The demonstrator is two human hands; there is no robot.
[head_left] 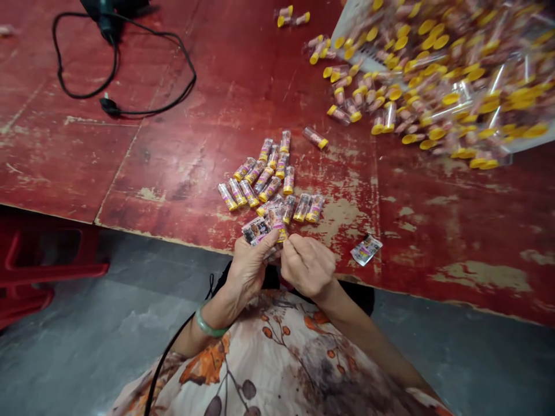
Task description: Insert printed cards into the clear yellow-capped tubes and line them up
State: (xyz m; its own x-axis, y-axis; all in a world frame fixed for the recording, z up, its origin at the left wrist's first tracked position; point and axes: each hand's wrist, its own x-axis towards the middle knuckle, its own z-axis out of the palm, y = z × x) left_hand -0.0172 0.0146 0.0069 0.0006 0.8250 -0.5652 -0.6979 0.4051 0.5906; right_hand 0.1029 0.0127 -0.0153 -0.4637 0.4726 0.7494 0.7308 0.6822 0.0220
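My left hand (251, 260) is closed on a few small printed labels (256, 230), the thumb pressed on top of them. They are fanned out near the table's front edge. Against their right side, my right hand (307, 263) is pinched shut; its fingertips hide whatever is between them. Just beyond both hands lies a cluster of small clear tubes (262, 179) with yellow caps and printed wraps. One tube (315, 138) rests a little apart at the upper right of the cluster. To the right of my hands is a loose printed label (366, 249).
A large heap of yellow-capped tubes (437, 86) spills over a pale sheet (347, 23) at the back right. A black cable with a plug (110, 106) lies at the back left of the worn red table (208, 115). Red plastic stools (47, 268) stand at the left.
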